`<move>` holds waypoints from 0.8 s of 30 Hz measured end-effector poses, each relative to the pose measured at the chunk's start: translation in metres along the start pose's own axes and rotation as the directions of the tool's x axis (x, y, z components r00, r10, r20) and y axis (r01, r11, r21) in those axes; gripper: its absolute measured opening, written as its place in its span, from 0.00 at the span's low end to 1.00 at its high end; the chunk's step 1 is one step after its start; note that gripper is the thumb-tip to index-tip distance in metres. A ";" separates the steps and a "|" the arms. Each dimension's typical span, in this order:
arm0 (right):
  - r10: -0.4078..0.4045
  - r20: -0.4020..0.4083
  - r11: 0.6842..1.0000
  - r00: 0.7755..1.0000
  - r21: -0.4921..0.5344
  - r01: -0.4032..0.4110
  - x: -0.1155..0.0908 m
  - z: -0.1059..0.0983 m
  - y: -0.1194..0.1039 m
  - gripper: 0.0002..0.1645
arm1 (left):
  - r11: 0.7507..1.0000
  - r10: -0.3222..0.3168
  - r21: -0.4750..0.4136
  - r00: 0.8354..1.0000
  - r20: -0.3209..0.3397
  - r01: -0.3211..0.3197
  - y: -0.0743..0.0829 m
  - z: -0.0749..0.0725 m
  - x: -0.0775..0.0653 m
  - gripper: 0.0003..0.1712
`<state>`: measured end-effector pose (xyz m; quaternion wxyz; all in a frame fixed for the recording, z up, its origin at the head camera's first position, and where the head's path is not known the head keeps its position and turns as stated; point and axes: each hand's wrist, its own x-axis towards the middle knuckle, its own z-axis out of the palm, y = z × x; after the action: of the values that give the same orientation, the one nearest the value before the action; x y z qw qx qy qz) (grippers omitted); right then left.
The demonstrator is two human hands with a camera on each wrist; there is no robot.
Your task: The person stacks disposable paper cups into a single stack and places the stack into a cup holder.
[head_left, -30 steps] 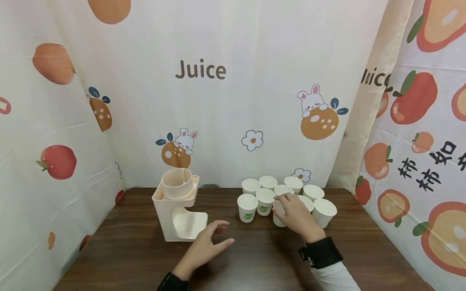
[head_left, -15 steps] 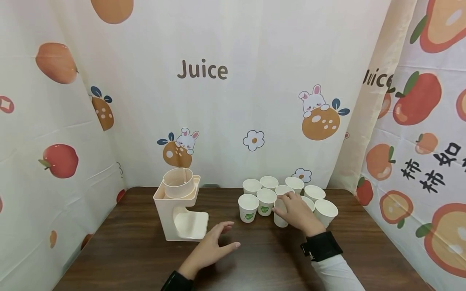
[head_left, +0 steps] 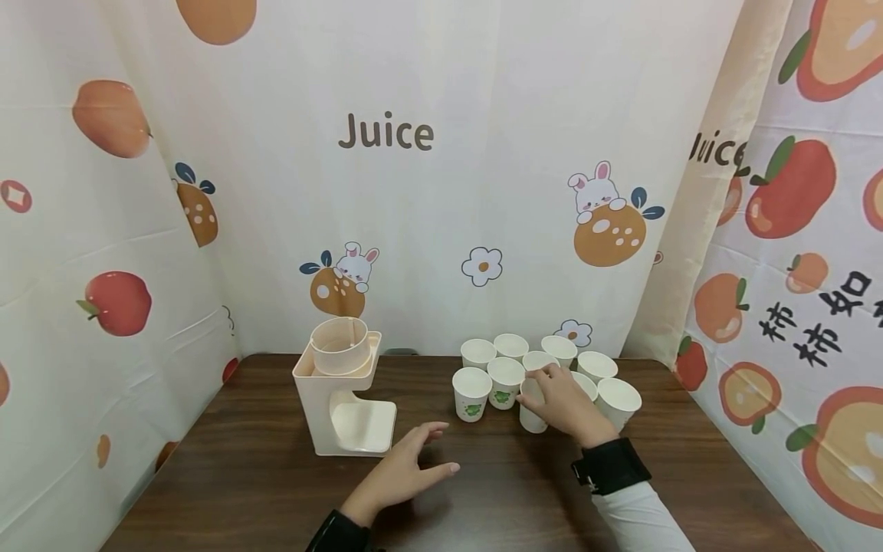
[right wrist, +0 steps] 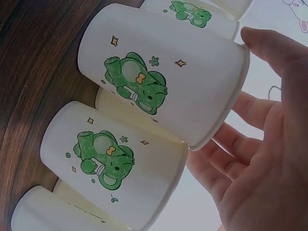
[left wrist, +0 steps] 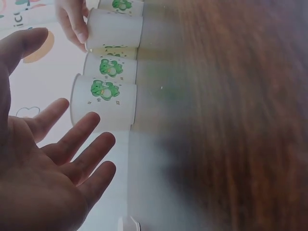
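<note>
My right hand [head_left: 567, 410] grips a white paper cup [head_left: 533, 418] from above, in the front of a cluster of several like cups. In the right wrist view, the thumb and fingers of the right hand [right wrist: 274, 159] span the rim of this cup [right wrist: 192, 82], which carries a green bear print. A second printed cup [right wrist: 110, 159] stands close beside it. My left hand [head_left: 403, 469] holds nothing, its fingers spread above the table in front of the cream-coloured machine. In the left wrist view, the left hand [left wrist: 43, 178] shows its palm, fingers apart, nearest a printed cup [left wrist: 106, 103].
The cream machine [head_left: 313, 414], with a round container [head_left: 339, 349] on top and a low tray [head_left: 372, 425], stands at the left of the dark wooden table [head_left: 241, 498]. Other paper cups [head_left: 472, 395] sit around the right hand. A fruit-printed curtain [head_left: 414, 215] hangs behind.
My left hand has moved a little to the right. The right hand stays at the same cup, and the whole head view has shifted slightly.
</note>
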<state>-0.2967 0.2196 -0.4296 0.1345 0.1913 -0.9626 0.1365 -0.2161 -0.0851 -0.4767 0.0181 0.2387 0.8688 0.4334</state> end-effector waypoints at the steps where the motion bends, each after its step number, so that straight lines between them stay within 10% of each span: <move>1: 0.000 0.000 1.000 1.000 0.005 0.000 0.000 0.000 0.000 0.27 | 1.000 -0.002 -0.004 1.000 0.006 0.002 0.000 0.000 0.000 0.41; 24: -0.065 0.011 0.996 0.998 0.064 0.065 -0.011 -0.001 -0.012 0.28 | 0.999 0.008 -0.051 0.999 0.042 -0.006 -0.001 0.003 0.010 0.38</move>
<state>-0.2821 0.2127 -0.4299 0.1266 0.2275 -0.9520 0.1612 -0.2245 -0.0792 -0.4774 0.0412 0.2505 0.8560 0.4504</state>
